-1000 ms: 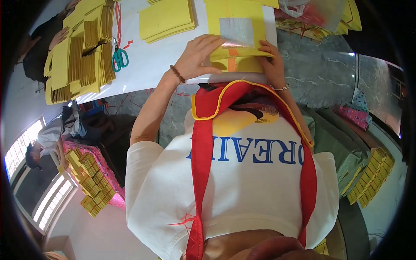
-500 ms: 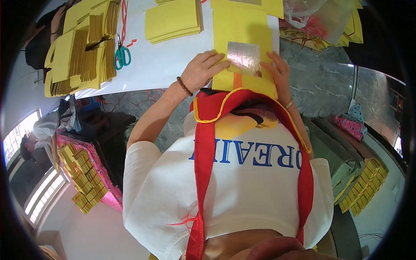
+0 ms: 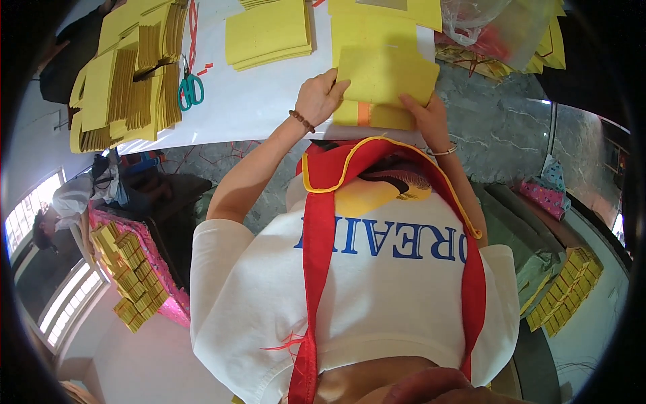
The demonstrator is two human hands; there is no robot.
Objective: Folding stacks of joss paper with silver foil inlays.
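At the left of the frame, a co-worker (image 3: 70, 198) is seen beside a pink cloth (image 3: 176, 303), on which bound yellow bundles (image 3: 138, 276) are heaped. At the upper left, folded yellow stacks (image 3: 121, 87) are piled on the white table (image 3: 249, 101). Just to their right, scissors (image 3: 191, 91) with teal handles are laid, with a red strip (image 3: 193, 34) stretched above them. Farther right, near the upper edge, a flat yellow pile (image 3: 268, 34) is set.

At upper centre, the left edge of a yellow sheet (image 3: 383, 74) is pinched by the left hand (image 3: 321, 97), a beaded bracelet (image 3: 302, 121) being worn on its wrist. The sheet is held over another yellow paper (image 3: 393, 119), by whose lower part an orange band (image 3: 364, 113) is carried. The sheet's lower right part is grasped by the right hand (image 3: 428, 121), its thumb laid on top; its other fingers are mostly hidden.

At the upper right, a clear plastic bag (image 3: 474, 20) is placed beside more yellow paper (image 3: 553, 40). At the lower right, tied yellow packets (image 3: 565, 289) are stacked.
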